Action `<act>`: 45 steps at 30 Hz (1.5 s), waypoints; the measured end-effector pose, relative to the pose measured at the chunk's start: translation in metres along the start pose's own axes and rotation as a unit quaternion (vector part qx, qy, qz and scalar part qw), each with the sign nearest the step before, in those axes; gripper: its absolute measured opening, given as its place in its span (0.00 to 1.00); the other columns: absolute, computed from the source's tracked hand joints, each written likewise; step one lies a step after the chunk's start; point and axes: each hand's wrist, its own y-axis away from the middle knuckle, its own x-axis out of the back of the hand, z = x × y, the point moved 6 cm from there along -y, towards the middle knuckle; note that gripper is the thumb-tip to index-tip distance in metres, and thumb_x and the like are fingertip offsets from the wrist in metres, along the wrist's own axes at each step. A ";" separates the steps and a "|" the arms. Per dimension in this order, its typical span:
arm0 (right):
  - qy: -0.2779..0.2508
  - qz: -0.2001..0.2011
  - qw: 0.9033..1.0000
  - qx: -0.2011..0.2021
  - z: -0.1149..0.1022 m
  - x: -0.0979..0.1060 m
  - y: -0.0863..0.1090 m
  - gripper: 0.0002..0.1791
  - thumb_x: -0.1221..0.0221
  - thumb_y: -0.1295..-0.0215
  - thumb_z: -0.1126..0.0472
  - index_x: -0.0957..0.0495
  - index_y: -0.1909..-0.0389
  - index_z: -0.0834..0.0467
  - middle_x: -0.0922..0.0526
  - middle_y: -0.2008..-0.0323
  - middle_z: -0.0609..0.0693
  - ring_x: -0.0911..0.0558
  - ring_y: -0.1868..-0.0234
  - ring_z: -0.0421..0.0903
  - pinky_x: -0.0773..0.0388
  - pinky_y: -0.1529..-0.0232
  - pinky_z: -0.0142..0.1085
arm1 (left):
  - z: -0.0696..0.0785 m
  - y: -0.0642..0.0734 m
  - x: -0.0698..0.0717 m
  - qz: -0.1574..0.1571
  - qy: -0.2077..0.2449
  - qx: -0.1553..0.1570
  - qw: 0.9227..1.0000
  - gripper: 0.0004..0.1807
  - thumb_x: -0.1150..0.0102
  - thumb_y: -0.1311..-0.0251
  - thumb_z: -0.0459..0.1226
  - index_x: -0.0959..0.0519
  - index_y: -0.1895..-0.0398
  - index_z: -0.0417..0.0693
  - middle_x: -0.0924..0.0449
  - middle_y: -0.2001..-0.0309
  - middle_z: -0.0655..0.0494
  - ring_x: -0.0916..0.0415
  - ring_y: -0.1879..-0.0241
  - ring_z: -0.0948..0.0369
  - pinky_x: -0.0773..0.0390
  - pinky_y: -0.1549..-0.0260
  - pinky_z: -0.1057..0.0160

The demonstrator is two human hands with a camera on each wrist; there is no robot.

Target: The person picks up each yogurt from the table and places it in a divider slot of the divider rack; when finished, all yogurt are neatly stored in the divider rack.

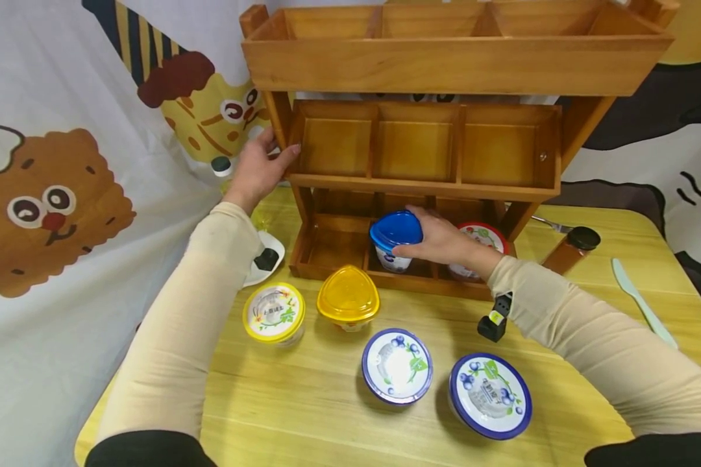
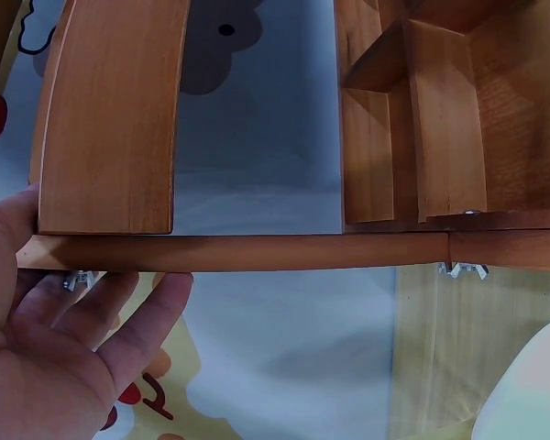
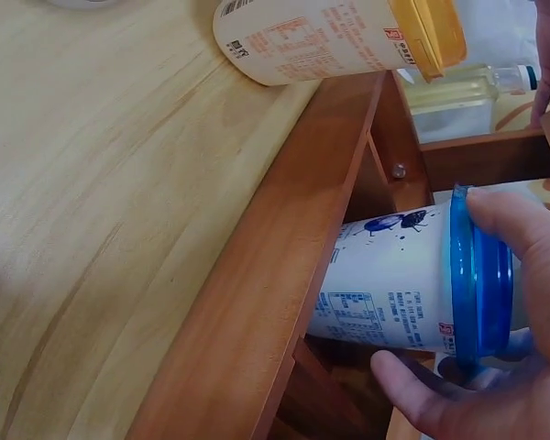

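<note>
My left hand (image 1: 263, 165) grips the left upright of a three-tier wooden rack (image 1: 444, 65). In the left wrist view the thumb lies on one side of the upright (image 2: 257, 254) and the fingers on the other. My right hand (image 1: 441, 239) holds a white tub with a blue rounded-triangular lid (image 1: 396, 228) by that lid. The tub stands in the bottom tier's middle compartment; in the right wrist view its printed wall (image 3: 385, 284) dips behind the front board (image 3: 247, 302). A red-rimmed round tub (image 1: 487, 237) sits in the compartment to the right, partly covered by my right hand and wrist.
Before the rack stand a yellow-lidded triangular tub (image 1: 349, 295), a yellow-rimmed round tub (image 1: 273, 312) and two purple-rimmed blueberry tubs (image 1: 397, 366). A white dish (image 1: 276, 245) lies left. At right are a black-capped jar (image 1: 572, 250), a pale green knife (image 1: 642, 301) and a small black object (image 1: 493, 324).
</note>
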 end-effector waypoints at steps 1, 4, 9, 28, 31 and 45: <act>0.000 0.000 1.000 0.000 -0.001 0.000 0.000 0.58 0.35 0.42 0.38 0.58 0.22 0.59 0.42 0.28 0.68 0.33 0.33 0.67 0.28 0.38 0.62 | 0.000 0.000 0.000 0.000 0.000 0.000 1.000 0.32 0.48 0.30 0.51 0.39 0.26 0.55 0.36 0.27 0.54 0.33 0.31 0.56 0.25 0.38 0.56; 0.005 0.002 1.000 -0.001 -0.002 0.001 0.002 0.58 0.35 0.42 0.39 0.57 0.22 0.59 0.42 0.28 0.68 0.33 0.33 0.67 0.28 0.39 0.62 | 0.000 0.000 0.000 0.002 0.000 -0.001 1.000 0.32 0.48 0.30 0.51 0.39 0.26 0.55 0.35 0.27 0.53 0.32 0.31 0.56 0.25 0.38 0.57; 0.011 0.002 1.000 -0.008 0.001 0.005 0.003 0.58 0.35 0.42 0.39 0.57 0.22 0.59 0.41 0.29 0.68 0.33 0.33 0.66 0.28 0.39 0.62 | 0.002 0.000 0.001 0.002 0.000 -0.003 1.000 0.31 0.48 0.29 0.51 0.39 0.26 0.55 0.35 0.27 0.53 0.32 0.31 0.55 0.24 0.39 0.56; 0.037 0.042 0.998 -0.008 -0.004 0.010 0.013 0.61 0.33 0.45 0.37 0.57 0.22 0.60 0.48 0.26 0.69 0.38 0.30 0.69 0.32 0.36 0.65 | -0.004 0.002 0.000 0.003 -0.002 -0.004 1.000 0.31 0.49 0.29 0.51 0.39 0.26 0.56 0.36 0.27 0.54 0.32 0.31 0.55 0.24 0.38 0.56; 0.053 0.062 0.997 0.004 -0.007 0.017 0.022 0.60 0.33 0.45 0.37 0.55 0.22 0.60 0.51 0.25 0.69 0.42 0.28 0.69 0.36 0.34 0.65 | -0.003 0.002 -0.001 0.003 -0.004 -0.005 1.000 0.32 0.49 0.29 0.51 0.39 0.26 0.55 0.36 0.27 0.53 0.32 0.31 0.56 0.25 0.37 0.56; 0.058 0.094 0.993 0.045 -0.018 0.042 0.100 0.56 0.33 0.44 0.37 0.51 0.22 0.56 0.45 0.26 0.64 0.32 0.35 0.65 0.25 0.44 0.64 | -0.001 0.000 0.000 -0.002 -0.014 0.007 1.000 0.33 0.49 0.30 0.53 0.41 0.25 0.56 0.39 0.25 0.54 0.36 0.29 0.57 0.29 0.34 0.58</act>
